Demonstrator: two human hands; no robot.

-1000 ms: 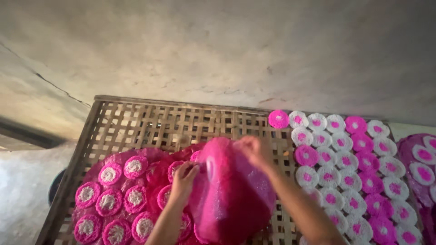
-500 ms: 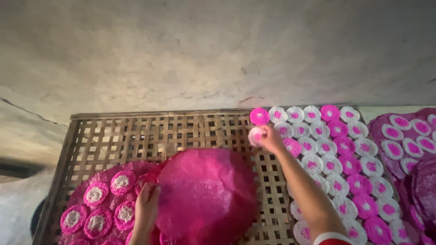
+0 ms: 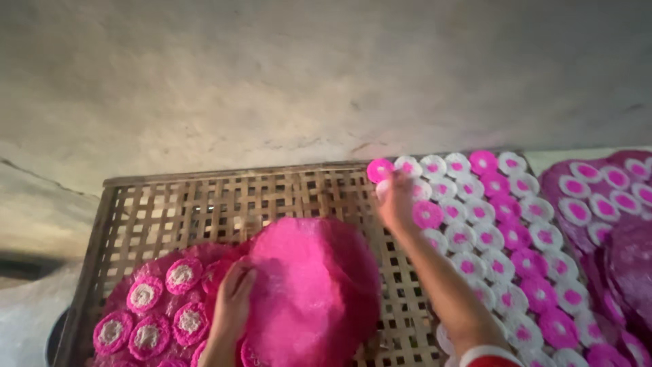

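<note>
Seen from above, the left hand (image 3: 234,299) grips the edge of a large round pink sheet (image 3: 312,289) lying on a woven bamboo rack (image 3: 204,204). The right hand (image 3: 397,204) reaches up the rack, fingers curled on a small white-and-pink disc (image 3: 384,190) beside rows of discs (image 3: 502,238); how tightly, unclear.

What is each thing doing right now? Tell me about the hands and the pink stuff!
left hand: resting on the big pink disc
big pink disc: lying flat on the lattice tray
right hand: reaching onto the small discs
small discs: laid out in rows
lattice tray: partly covered
</note>
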